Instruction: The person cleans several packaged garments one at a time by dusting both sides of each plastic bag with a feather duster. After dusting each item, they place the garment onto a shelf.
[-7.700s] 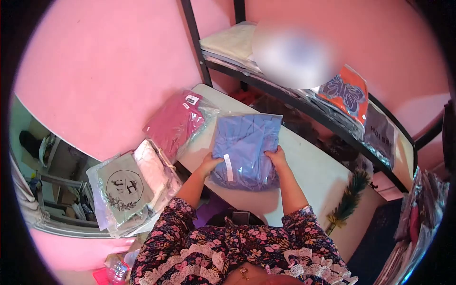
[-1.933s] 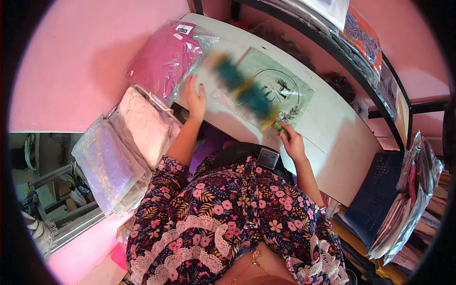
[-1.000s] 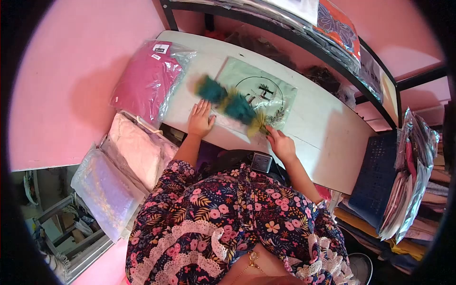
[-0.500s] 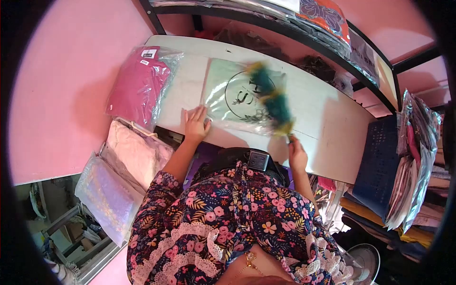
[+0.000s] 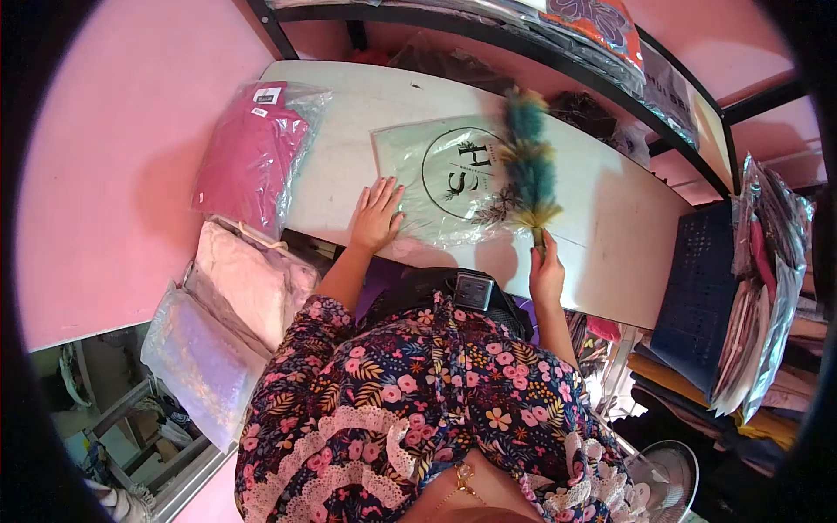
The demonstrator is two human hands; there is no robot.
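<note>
on the table [image 5: 610,218], left hand [image 5: 377,213] lay spread at near-left edge of packet [image 5: 418,166]; right hand [image 5: 545,272] clenched feather duster [image 5: 528,166] over packet.

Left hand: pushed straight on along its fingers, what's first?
Probably the mint logo bag: the left hand lies flat on the table, fingertips at the bag's near-left corner, perhaps already touching.

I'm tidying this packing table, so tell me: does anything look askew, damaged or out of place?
Nothing looks damaged or spilled. The pink packet hangs off the left end of the table, and the mint logo bag lies skewed, the left hand on its edge. The right hand holds a feather duster.
</note>
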